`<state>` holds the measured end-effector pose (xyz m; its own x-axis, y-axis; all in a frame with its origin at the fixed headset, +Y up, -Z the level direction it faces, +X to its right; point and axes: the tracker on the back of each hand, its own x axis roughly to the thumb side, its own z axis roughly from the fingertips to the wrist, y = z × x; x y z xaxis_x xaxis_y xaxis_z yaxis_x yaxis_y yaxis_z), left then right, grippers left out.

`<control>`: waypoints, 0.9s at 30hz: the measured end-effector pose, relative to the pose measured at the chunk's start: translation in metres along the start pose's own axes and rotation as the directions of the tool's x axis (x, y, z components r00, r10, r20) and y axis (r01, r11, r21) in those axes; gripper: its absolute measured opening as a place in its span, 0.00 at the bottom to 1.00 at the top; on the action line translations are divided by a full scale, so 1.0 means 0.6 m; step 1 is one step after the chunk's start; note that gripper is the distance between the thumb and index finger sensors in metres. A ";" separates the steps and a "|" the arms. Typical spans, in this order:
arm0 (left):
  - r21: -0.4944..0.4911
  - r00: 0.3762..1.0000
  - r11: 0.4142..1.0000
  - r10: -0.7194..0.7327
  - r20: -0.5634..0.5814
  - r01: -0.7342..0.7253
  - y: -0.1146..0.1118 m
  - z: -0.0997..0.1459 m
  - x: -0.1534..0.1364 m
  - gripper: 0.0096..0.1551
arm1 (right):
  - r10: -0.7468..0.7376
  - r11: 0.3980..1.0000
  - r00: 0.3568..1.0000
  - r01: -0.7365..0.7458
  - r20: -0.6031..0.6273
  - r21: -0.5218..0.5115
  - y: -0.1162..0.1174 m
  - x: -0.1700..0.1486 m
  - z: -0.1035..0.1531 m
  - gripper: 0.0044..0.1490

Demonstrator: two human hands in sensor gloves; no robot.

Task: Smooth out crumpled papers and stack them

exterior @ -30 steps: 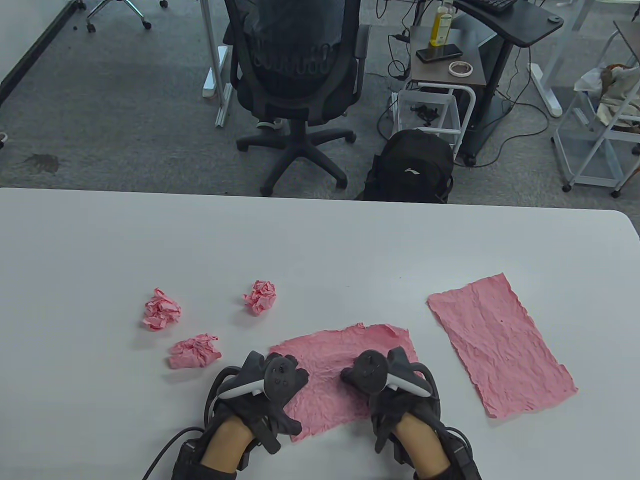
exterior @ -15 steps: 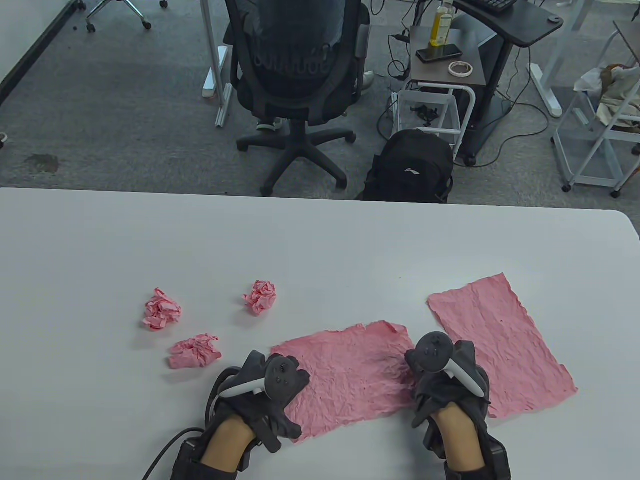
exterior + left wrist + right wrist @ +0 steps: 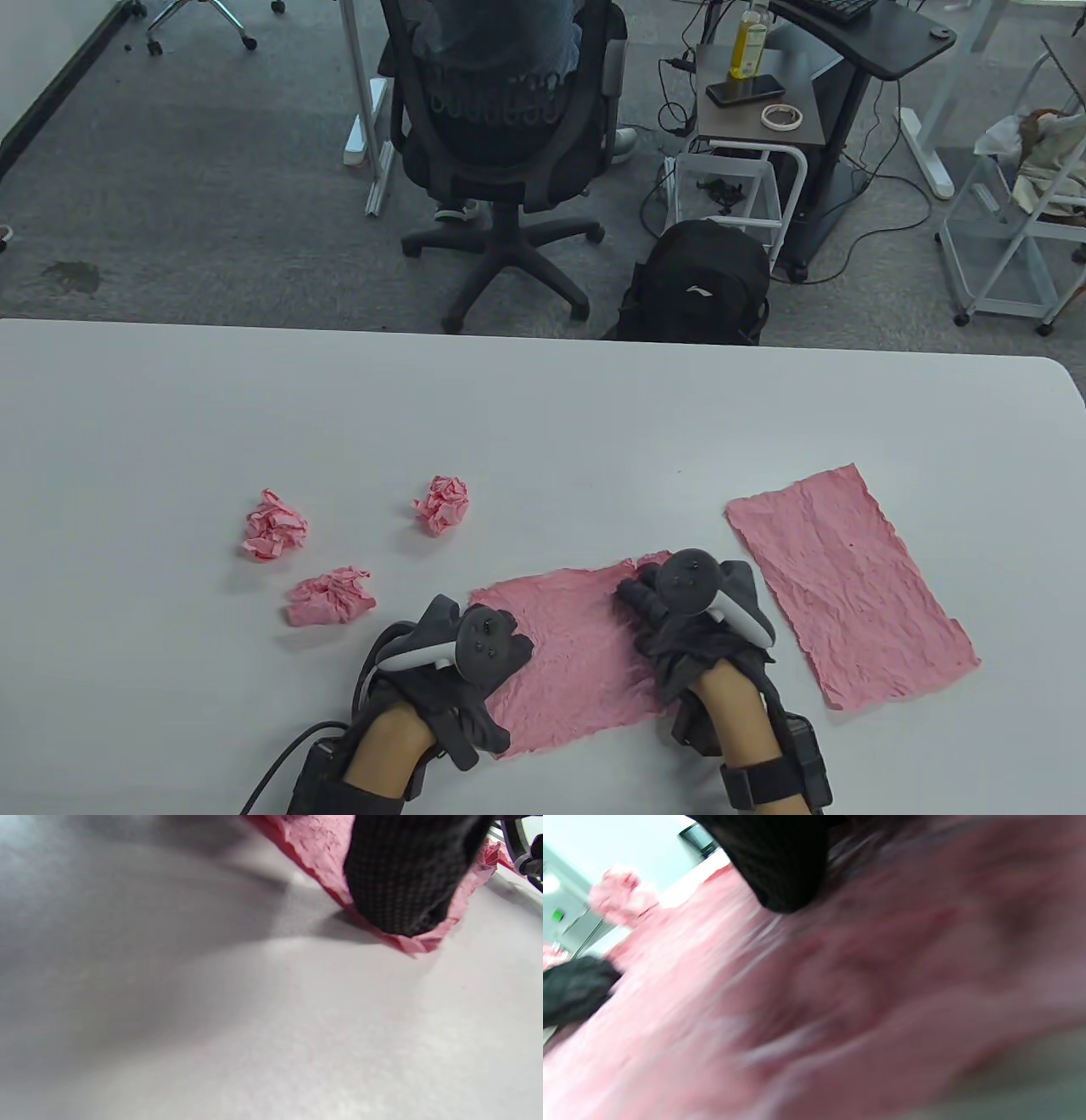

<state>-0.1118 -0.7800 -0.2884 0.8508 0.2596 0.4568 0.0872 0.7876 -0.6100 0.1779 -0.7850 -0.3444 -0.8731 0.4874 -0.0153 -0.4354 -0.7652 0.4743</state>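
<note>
Near-centre pink sheet (image 3: 577, 654) lying on worktop (image 3: 543, 407), nearly flat. Right hand (image 3: 691, 615), fingers extended, sweeping back from right edge onto far-right corner. Left hand (image 3: 462, 666) pressing left edge flat-palmed, gripping nothing. Flattened sheet (image 3: 848, 586) waiting right; three crumpled balls (image 3: 327, 594) waiting left.

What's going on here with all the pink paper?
A person in sensor gloves is smoothing crumpled pink paper flat on a white table. Both hands are on one wrinkled sheet near the table's front edge: the left hand presses its near left corner, and the right hand lies on its right side. Another flattened sheet lies apart to the right. Three paper balls wait on the left, not yet opened. Nothing is stacked yet.
</note>
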 end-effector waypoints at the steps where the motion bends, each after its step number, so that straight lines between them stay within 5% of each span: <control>1: 0.001 1.000 1.000 -0.001 -0.001 0.001 0.000 0.000 0.000 0.64 | -0.021 0.999 0.999 0.020 -0.038 -0.035 -0.010 -0.016 0.001 0.41; 6: 0.003 1.000 1.000 0.001 -0.005 -0.001 0.000 0.000 0.000 0.64 | -0.017 0.991 0.998 0.009 -0.056 -0.132 -0.025 -0.035 0.014 0.40; 11: 0.014 0.999 1.000 0.018 -0.049 -0.017 0.003 0.000 -0.008 0.64 | 0.131 0.976 0.965 -0.085 0.228 -0.201 0.000 0.048 0.053 0.39; 15: 0.023 0.997 0.999 0.041 -0.063 -0.039 0.002 0.002 -0.016 0.64 | 0.246 0.968 0.869 -0.247 0.430 -0.054 0.073 0.137 0.049 0.39; 18: -0.026 0.994 0.997 0.069 -0.085 -0.071 -0.001 0.003 -0.020 0.64 | 0.337 0.935 0.867 -0.355 0.368 -0.019 0.082 0.137 0.043 0.41; 22: -0.015 0.994 0.997 0.073 -0.079 -0.075 -0.002 0.002 -0.021 0.64 | 0.160 0.987 0.974 -0.161 0.158 -0.010 0.041 0.061 0.040 0.43; 27: -0.013 0.995 0.997 0.073 -0.070 -0.074 -0.002 0.002 -0.021 0.64 | 0.076 0.995 0.995 -0.080 -0.061 -0.066 -0.002 -0.010 0.048 0.43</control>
<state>-0.1229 -0.7834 -0.2927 0.8892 0.2766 0.3644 0.0306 0.7588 -0.6506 0.1901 -0.7751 -0.3196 -0.9153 0.4014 -0.0333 -0.3781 -0.8275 0.4150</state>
